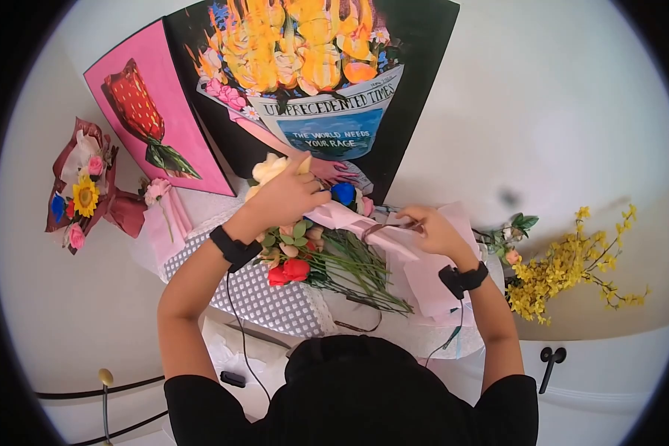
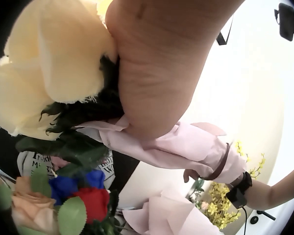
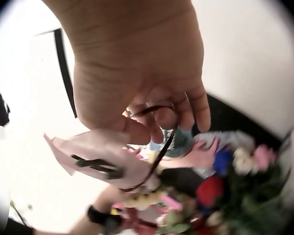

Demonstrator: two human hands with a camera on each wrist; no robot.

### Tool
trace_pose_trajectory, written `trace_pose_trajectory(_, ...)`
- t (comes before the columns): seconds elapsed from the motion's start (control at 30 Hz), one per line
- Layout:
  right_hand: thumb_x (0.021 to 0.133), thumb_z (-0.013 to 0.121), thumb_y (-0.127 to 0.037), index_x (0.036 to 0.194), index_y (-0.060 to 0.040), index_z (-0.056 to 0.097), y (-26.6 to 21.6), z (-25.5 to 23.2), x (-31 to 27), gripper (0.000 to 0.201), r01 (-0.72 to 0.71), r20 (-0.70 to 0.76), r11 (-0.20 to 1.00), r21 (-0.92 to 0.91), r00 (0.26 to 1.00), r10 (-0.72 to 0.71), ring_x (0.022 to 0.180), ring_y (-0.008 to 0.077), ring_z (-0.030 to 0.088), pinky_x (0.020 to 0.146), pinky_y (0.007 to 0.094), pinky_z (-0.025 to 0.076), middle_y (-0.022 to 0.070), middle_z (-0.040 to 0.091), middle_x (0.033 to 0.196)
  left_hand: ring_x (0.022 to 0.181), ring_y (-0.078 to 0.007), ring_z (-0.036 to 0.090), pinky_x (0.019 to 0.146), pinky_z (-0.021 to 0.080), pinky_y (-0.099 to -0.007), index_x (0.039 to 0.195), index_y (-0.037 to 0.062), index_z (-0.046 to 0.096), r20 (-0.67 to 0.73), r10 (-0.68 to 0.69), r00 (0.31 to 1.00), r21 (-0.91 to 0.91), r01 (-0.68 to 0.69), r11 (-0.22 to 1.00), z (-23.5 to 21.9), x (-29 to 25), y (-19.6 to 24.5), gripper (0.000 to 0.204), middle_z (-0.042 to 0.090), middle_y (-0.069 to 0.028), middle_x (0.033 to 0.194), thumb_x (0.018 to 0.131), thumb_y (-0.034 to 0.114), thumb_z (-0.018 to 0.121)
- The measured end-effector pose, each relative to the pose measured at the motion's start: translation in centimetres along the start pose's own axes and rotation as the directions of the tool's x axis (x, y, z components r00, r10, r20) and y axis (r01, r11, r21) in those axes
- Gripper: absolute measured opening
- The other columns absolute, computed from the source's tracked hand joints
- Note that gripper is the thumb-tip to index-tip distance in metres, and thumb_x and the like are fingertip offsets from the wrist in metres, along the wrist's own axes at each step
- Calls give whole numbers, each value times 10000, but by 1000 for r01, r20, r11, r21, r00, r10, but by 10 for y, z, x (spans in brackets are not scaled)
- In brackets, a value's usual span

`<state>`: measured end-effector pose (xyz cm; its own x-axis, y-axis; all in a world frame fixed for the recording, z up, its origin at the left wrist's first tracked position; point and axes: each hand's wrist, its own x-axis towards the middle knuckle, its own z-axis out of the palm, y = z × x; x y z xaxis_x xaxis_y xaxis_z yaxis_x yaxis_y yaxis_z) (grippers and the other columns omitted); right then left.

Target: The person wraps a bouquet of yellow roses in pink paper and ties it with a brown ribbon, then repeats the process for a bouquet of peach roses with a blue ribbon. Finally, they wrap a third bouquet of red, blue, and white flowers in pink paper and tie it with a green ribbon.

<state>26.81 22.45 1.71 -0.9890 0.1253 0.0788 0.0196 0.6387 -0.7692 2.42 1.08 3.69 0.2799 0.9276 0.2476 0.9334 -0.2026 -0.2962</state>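
My left hand grips the pale pink wrapping just below a cream flower. A brown ribbon circles the wrapping towards its stem end. At that end is my right hand, its curled fingers pinching the ribbon in the right wrist view. Dark green stems poke out of the paper end. The left fingertips are hidden in the left wrist view.
Red roses and loose stems lie below the wrapping. Pink paper spreads at the right, beside yellow blossom branches. Behind stand painted panels. A wrapped bouquet is at the far left, near a patterned box.
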Motion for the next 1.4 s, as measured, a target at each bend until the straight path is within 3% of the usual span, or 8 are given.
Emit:
trace_pose_trajectory(0.17, 740, 430, -9, 926, -15, 608, 62, -23, -52, 257, -89, -352, 949, -303, 936, -25, 587, 177, 567, 529, 244, 405, 52, 572, 618, 805, -194, 566, 1059, 228, -509, 885, 124, 511, 124, -91, 988, 37, 87, 996, -7, -31, -12, 304, 501, -16, 676, 605, 62, 612)
trace_pose_trajectory(0.23, 771, 429, -47, 866, -10, 615, 51, -54, -86, 212, -372, -250, 890, 262, 865, 435, 511, 105, 484, 476, 242, 386, 71, 578, 651, 797, -193, 564, 1058, 229, -510, 890, 123, 512, 136, -97, 986, 39, 93, 995, -6, -42, -14, 305, 499, -16, 672, 608, 51, 604)
trace_pose_trajectory(0.53, 781, 401, -66, 873, 30, 570, 23, -110, -155, 215, -232, -601, 862, 452, 634, 486, 375, 65, 339, 379, 210, 303, -28, 377, 473, 768, -175, 559, 1055, 231, -515, 903, 120, 556, 110, -80, 991, 22, 78, 997, 5, -39, -9, 285, 505, -13, 661, 630, 46, 588)
trace_pose_trajectory(0.77, 779, 565, -152, 1187, -20, 462, 88, -19, -111, 441, -436, -311, 857, -276, 884, 349, 651, 249, 559, 617, 359, 463, 125, 556, 726, 701, -190, 571, 1036, 252, -510, 790, 106, 503, 16, 42, 999, 116, -44, 992, 9, 6, 11, 154, 510, -18, 622, 655, 84, 573)
trace_pose_trajectory(0.83, 771, 621, -204, 1273, 10, 368, 81, 1, -86, 601, -255, -483, 746, -615, 870, -101, 903, 351, 539, 814, 423, 426, 218, 547, 993, 694, -189, 571, 1028, 256, -508, 788, 102, 502, 17, 50, 999, 135, -52, 989, 13, 15, 15, 134, 510, -16, 616, 670, 95, 564)
trace_pose_trajectory(1.03, 776, 622, -225, 1301, 14, 324, -12, 48, -16, 649, 137, -230, 947, -290, 951, -208, 959, 382, 536, 817, 432, 436, 244, 502, 1130, 683, -188, 572, 1001, 258, -510, 818, 102, 513, 116, 43, 992, 124, -57, 991, 7, 36, 39, 83, 515, -6, 611, 736, 105, 518)
trace_pose_trajectory(1.13, 779, 600, -172, 1283, -12, 352, -22, 63, -4, 584, -172, -64, 924, -343, 985, 159, 860, 391, 570, 738, 431, 467, 226, 543, 1063, 686, -187, 573, 1008, 246, -523, 894, 95, 528, 32, 31, 999, 204, -37, 978, 3, 35, 48, 155, 525, -7, 622, 740, 95, 515)
trace_pose_trajectory(1.4, 726, 577, -85, 1244, -34, 388, 4, 78, -29, 554, 38, -70, 834, -551, 993, -92, 750, 338, 595, 606, 416, 480, 178, 568, 939, 694, -186, 568, 1012, 245, -557, 1062, 130, 528, 52, -37, 998, 235, 23, 972, 14, 0, 49, 314, 529, 2, 626, 748, 136, 529)
